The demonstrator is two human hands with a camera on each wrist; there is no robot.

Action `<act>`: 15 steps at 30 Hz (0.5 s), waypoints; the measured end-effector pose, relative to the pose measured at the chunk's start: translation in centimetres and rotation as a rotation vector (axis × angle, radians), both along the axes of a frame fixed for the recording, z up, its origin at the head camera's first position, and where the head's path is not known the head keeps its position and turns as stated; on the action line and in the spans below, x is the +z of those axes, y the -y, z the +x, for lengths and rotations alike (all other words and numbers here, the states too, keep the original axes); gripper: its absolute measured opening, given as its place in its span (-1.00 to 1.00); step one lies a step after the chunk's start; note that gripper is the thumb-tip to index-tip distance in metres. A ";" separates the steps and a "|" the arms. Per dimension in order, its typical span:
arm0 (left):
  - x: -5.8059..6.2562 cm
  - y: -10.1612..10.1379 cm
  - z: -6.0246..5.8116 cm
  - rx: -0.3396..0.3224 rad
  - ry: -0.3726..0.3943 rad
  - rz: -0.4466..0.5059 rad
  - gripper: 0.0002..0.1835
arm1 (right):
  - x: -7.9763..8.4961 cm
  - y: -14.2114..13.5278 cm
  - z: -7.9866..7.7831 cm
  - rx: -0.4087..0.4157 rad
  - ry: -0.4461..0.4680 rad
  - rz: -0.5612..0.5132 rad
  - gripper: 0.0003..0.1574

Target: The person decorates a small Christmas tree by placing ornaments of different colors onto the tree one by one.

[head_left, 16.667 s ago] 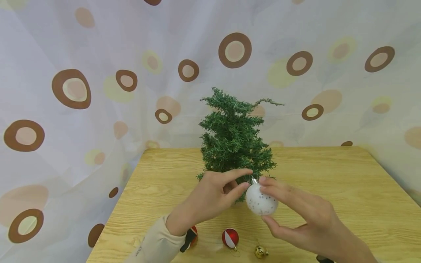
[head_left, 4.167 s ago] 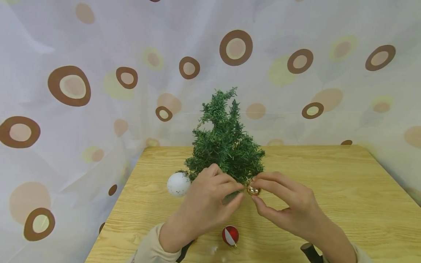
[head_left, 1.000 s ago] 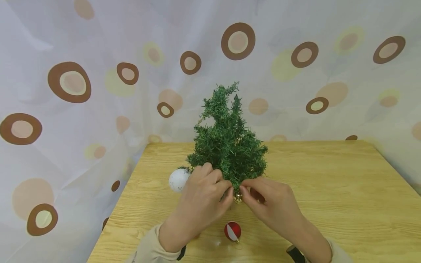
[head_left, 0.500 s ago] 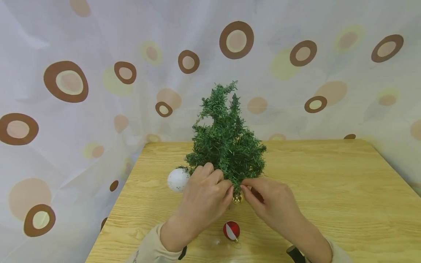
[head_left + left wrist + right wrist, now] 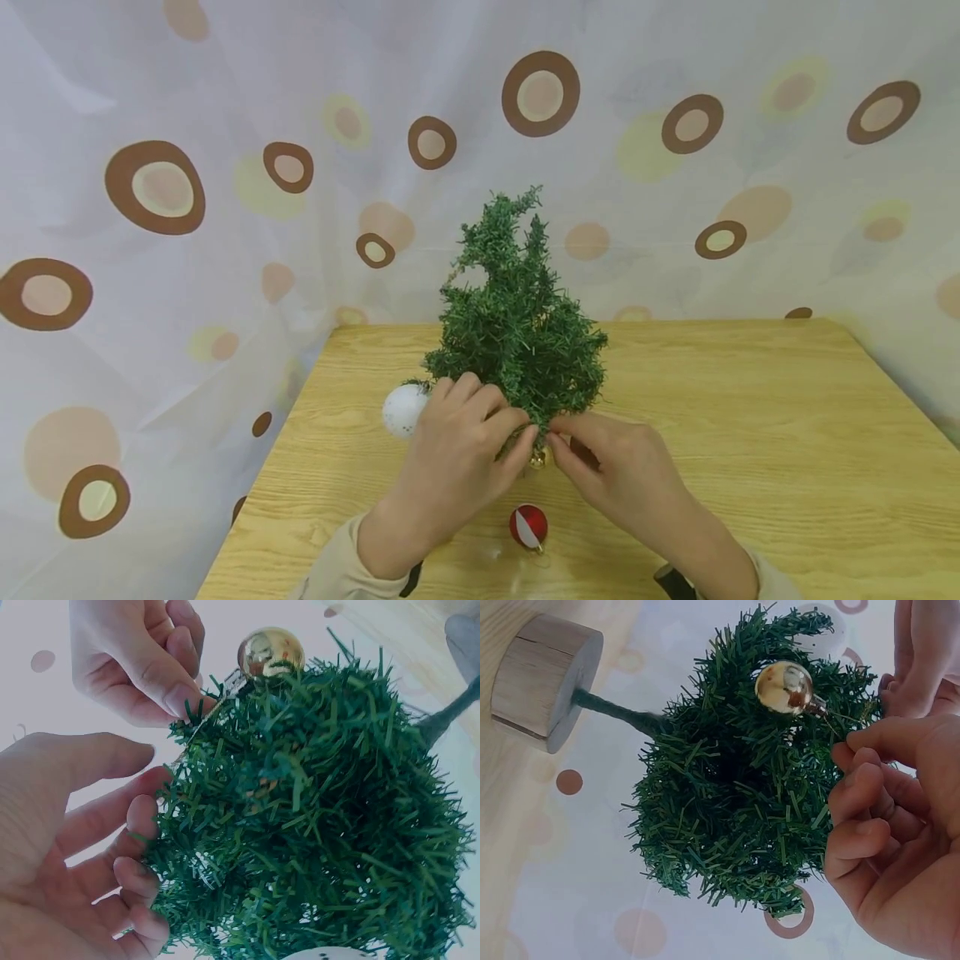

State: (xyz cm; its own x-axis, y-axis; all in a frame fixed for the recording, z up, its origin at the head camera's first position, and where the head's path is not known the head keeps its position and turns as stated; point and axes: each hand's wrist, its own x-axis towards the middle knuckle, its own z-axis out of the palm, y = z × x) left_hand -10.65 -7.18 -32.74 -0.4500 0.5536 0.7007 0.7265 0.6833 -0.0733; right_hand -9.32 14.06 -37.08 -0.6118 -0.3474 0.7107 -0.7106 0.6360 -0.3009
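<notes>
A small green artificial Christmas tree (image 5: 517, 333) stands on the table, and both hands meet at its front branch. A shiny gold bauble (image 5: 783, 686) hangs by its thin loop at that branch, half covered by needles in the left wrist view. My right hand (image 5: 630, 475) pinches the loop between thumb and index finger. With thumb and index fingertips close together, my left hand (image 5: 457, 458) holds the branch tip, its other fingers along the needles. A white speckled bauble (image 5: 403, 410) hangs on the tree's left side, partly behind the left hand.
A red and white bauble (image 5: 528, 527) lies on the wooden table (image 5: 712, 400) in front of the tree. The tree's thin trunk rises from a wooden log base (image 5: 547, 682). A curtain with brown rings (image 5: 540, 93) surrounds the table's back and sides.
Earlier both hands held the white bauble, which now hangs at left. The gold bauble went from the table to the front branch. The tree's top changed shape. Lately the gold bauble sank slightly.
</notes>
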 end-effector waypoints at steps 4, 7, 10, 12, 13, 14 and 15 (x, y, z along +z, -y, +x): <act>0.0 0.1 -0.1 -0.064 0.029 0.111 -0.95 | 0.0 0.0 0.0 -0.001 0.002 0.003 -0.92; 0.0 0.2 -0.3 -0.077 0.025 0.197 -0.92 | 0.0 0.1 0.0 -0.005 -0.003 0.005 -0.93; 0.0 0.4 -0.4 -0.058 0.007 0.245 -0.86 | 0.0 0.1 0.0 -0.011 -0.006 0.007 -0.88; -0.1 0.4 -0.5 -0.044 0.000 0.266 -0.83 | -0.1 0.1 0.0 -0.013 -0.005 0.004 -0.83; -0.1 0.5 -0.6 -0.038 -0.006 0.277 -0.82 | -0.1 0.1 0.1 -0.012 -0.006 0.002 -0.82; -0.2 0.6 -0.6 -0.033 -0.012 0.291 -0.81 | -0.1 0.1 0.1 -0.009 -0.007 -0.001 -0.81; -0.2 0.7 -0.7 -0.028 -0.020 0.310 -0.81 | -0.1 0.1 0.0 -0.006 -0.010 -0.005 -0.82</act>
State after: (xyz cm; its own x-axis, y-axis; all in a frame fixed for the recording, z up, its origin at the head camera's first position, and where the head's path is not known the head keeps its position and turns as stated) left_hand -11.30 -7.86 -32.97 -0.4217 0.3247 0.8466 0.7461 0.6548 0.1205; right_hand -9.28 13.95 -37.15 -0.6069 -0.3404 0.7182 -0.7097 0.6388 -0.2970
